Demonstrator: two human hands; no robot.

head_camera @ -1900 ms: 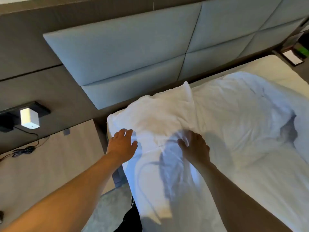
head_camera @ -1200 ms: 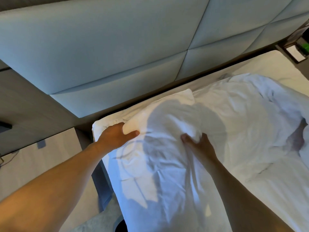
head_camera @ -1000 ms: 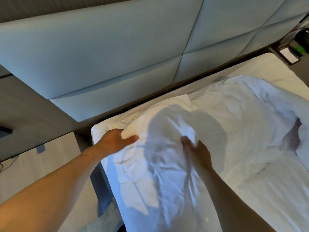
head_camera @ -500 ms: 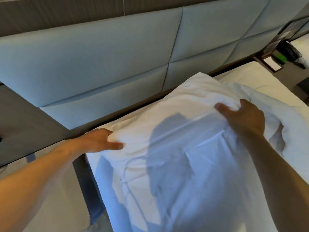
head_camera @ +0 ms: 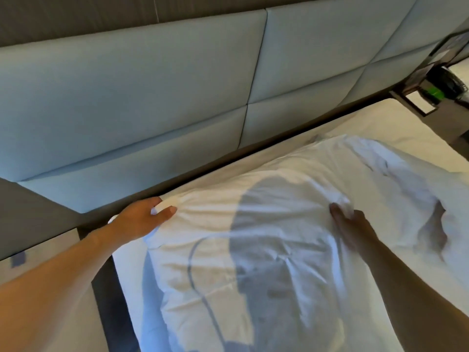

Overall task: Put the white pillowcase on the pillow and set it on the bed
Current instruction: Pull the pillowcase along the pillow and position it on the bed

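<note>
Against the padded headboard [head_camera: 177,97], the pillow [head_camera: 253,250] in its white pillowcase [head_camera: 291,179] lies on the bed [head_camera: 396,123]. Left hand [head_camera: 138,222] has a pinching grip on the pillow's corner nearest the headboard; right hand [head_camera: 351,228] bunches pillowcase fabric farther along.

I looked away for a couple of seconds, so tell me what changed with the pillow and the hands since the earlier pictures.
The pillow was turned from pointing at the headboard to lying along it, close to the head of the bed. The left hand went from resting flat to pinching the pillow's left corner; the right hand shifted rightward and grips fabric there. The crumpled white bedding at right stayed put.
</note>
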